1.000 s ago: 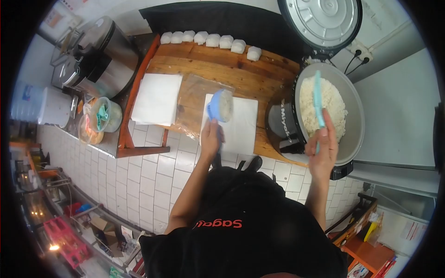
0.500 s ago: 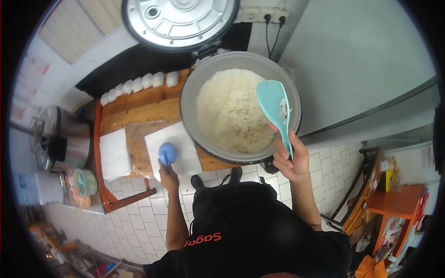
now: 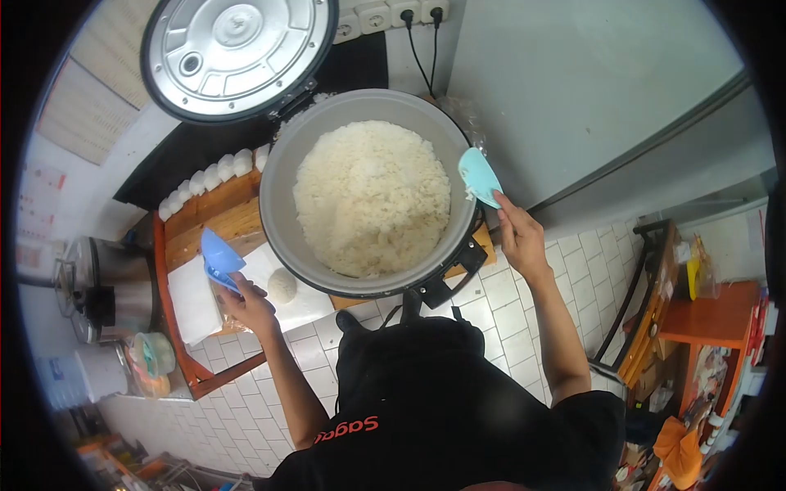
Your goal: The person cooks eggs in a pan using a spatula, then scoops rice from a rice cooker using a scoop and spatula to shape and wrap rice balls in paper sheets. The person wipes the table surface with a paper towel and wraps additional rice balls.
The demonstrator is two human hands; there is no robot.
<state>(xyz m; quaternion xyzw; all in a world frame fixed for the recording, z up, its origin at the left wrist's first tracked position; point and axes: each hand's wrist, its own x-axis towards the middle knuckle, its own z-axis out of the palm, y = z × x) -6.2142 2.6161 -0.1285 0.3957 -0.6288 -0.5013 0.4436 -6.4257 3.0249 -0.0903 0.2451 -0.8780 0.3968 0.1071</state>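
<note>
My left hand (image 3: pixel 250 311) grips the handle of a blue rice scoop (image 3: pixel 219 254), its cup tilted above the table's left part. Just right of that hand, a rounded mound of rice (image 3: pixel 282 286) sits on a sheet of white paper (image 3: pixel 318 301). In my right hand (image 3: pixel 521 239) is a turquoise rice paddle (image 3: pixel 478 175), with a few grains stuck on it, at the right rim of a large rice cooker (image 3: pixel 280 225). White rice (image 3: pixel 372 196) fills much of the cooker's pot.
Several white wrapped portions (image 3: pixel 211 177) line the back of the wooden table (image 3: pixel 187 233). A stack of white paper (image 3: pixel 193 301) lies at its left. The cooker's lid (image 3: pixel 237 49) stands raised behind. A grey fridge-like cabinet (image 3: pixel 589 106) flanks the right; a steel pot (image 3: pixel 123 286) stands left.
The blue scoop has lifted off the paper and swung left, leaving the rice mound there. The paddle has moved from over the rice to the cooker's right rim. My view has shifted.
</note>
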